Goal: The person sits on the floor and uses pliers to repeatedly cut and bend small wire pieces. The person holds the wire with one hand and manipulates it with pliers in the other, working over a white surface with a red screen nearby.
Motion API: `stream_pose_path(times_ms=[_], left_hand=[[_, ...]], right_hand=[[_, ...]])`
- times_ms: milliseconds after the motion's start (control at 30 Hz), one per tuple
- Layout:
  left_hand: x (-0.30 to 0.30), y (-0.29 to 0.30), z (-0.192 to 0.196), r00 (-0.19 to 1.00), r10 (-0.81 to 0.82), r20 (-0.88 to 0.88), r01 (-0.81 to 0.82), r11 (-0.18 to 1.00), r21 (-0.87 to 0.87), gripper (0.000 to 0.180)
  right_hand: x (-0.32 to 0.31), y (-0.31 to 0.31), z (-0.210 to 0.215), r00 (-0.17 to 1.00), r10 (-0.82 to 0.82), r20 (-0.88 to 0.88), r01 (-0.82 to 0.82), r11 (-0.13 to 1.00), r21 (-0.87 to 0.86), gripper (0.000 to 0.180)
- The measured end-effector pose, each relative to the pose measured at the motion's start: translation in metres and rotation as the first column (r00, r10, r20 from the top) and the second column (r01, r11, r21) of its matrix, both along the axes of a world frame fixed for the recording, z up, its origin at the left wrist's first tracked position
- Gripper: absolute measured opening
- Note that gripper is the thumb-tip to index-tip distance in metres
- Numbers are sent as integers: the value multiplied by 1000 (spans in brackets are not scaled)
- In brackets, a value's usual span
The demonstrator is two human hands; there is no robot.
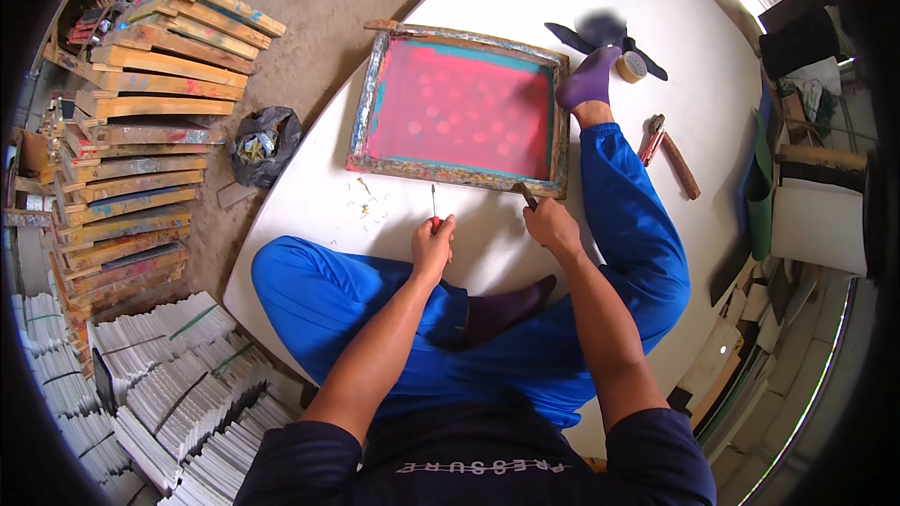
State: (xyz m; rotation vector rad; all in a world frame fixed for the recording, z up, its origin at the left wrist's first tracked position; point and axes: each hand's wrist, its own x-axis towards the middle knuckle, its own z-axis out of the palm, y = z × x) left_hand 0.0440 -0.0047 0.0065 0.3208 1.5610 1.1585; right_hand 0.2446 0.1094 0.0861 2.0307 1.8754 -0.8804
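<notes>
Pretty cluttered workshop: a stack of paint-stained wooden frames [155, 131] down the left, and we're sat on a big white board [314, 234]. The pink mesh screen [459, 108] lies just ahead of us, its far-left corner poking past the board's left edge. Long axis goes roughly left to right, dipping a bit at the right end. Our right foot [589, 80] is up against its right rail.

Left hand [433, 242] is wrapped round a red-handled screwdriver [436, 222], tip pointing ahead at the near rail, but with a gap. Right hand [553, 227] is the nearer one, gripping a dark tool [529, 197] right by the near-right corner; we can't tell if it's touching. Staple-like bits [366, 209] sit between screen and left knee, and pliers [652, 139] lie over toward the board's right edge.
</notes>
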Motion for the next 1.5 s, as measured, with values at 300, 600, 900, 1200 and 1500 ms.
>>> stream_pose_path(times_ms=[300,600,900,1200,1500], left_hand=[[-2,1,-6,999,22,34,-22,1000,-5,32],[-6,-3,-1,998,29,57,-29,1000,-4,31],[-4,-2,4,999,22,43,-20,999,-45,31],[-6,-2,4,997,25,74,-23,999,-27,30],[-9,-6,17,981,-79,179,63,994,90,30]], right_hand=[[12,-14,-39,999,40,-18,-36,980,198,40],[8,-6,-11,994,113,2,-112,987,116,41],[-8,3,4,981,153,119,-160,986,51,38],[16,-13,-54,990,125,63,-139,941,309,36],[13,-28,-44,942,305,-141,-248,914,321,41]])
